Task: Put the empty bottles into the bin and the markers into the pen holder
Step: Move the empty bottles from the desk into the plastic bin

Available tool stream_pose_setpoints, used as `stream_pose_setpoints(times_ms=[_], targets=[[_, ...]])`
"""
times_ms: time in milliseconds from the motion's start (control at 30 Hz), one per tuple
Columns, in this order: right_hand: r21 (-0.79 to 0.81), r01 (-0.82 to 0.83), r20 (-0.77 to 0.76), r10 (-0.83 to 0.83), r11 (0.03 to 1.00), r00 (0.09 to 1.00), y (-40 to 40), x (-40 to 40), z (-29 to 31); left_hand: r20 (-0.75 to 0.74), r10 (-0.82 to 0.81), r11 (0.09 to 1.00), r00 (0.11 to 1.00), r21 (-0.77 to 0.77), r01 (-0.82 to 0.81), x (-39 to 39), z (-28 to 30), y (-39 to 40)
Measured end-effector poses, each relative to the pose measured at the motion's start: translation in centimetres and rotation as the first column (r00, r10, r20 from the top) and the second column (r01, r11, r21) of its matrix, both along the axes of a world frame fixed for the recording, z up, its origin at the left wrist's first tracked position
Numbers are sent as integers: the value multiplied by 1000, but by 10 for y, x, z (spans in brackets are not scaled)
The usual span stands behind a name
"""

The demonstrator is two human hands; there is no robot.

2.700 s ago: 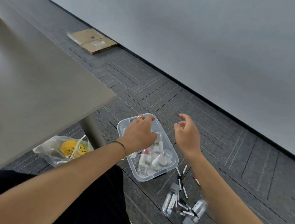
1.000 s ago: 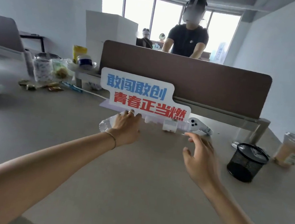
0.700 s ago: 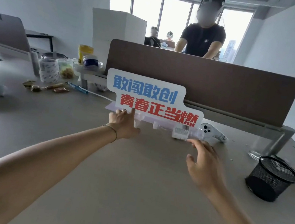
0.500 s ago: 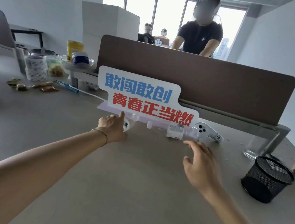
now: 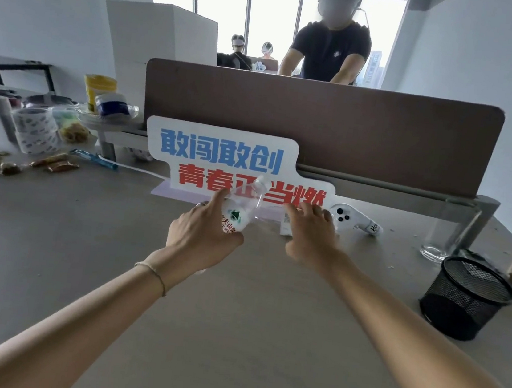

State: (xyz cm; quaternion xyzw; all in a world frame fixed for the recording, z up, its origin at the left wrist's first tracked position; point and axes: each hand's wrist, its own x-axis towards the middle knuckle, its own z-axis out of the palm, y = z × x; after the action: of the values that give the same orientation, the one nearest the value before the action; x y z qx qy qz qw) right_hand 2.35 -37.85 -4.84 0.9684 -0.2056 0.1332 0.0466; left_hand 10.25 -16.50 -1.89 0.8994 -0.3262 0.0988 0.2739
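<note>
A clear bottle [image 5: 242,206], flat on the desk half a second ago, is now gripped and lifted by the left hand [image 5: 201,235] at frame centre. The right hand [image 5: 311,233] is laid on a second bottle [image 5: 286,225]; its hold cannot be told. Binning remains outstanding.

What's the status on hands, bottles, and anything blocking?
Left hand grips clear bottle, lifted. Right hand on second bottle by the sign. Pen holder right. Nothing blocking.

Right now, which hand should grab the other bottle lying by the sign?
The right hand. Its fingers already lie over that second bottle, while the left hand grips the first bottle.
</note>
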Motion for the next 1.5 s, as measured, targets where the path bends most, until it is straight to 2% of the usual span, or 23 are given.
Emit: stream_pose_setpoints(times_ms=[100, 267, 367, 433, 533, 633, 800, 900, 1000, 1133, 1300, 1500], targets=[[-59, -1, -37, -1, 998, 999, 2, 15, -9, -7, 14, 1000, 1000, -27, -14, -4, 4, 6], [-124, 31, 45, -26, 992, 999, 11, 17, -17, -19, 71, 997, 997, -37, -72, 2, 4, 19], [-49, 33, 109, -28, 998, 994, 26, 2, -10, -70, 98, 992, 993, -67, -103, 5, 1, 24], [29, 41, 205, -46, 999, 978, 37, -15, -2, -117, 108, 989, 987, -92, -119, 0, 0, 25], [189, 30, 390, -103, 982, 915, 54, -50, 11, -160, 86, 981, 983, -156, -111, -17, -2, 26], [275, 21, 455, -149, 961, 878, 68, -90, 22, -203, 52, 973, 978, -209, -95, -43, -4, 23], [442, 8, 498, -253, 897, 829, 88, -167, 36, -256, -70, 971, 964, -240, 7, -101, -10, 8], [456, 51, 522, -313, 889, 793, 94, -213, 40, -259, -162, 959, 952, -268, 90, -145, -10, -7], [486, 118, 559, -412, 866, 719, 93, -255, 40, -264, -258, 938, 929, -297, 176, -193, -11, -21], [533, 86, 641, -468, 842, 608, 89, -316, 40, -273, -367, 907, 889, -318, 277, -252, -13, -43], [509, 274, 607, -566, 816, 558, 81, -412, 45, -280, -485, 863, 828, -307, 402, -332, -10, -77], [559, 396, 595, -685, 728, 420, 72, -534, 47, -277, -645, 760, 713, -330, 560, -443, -9, -116]])
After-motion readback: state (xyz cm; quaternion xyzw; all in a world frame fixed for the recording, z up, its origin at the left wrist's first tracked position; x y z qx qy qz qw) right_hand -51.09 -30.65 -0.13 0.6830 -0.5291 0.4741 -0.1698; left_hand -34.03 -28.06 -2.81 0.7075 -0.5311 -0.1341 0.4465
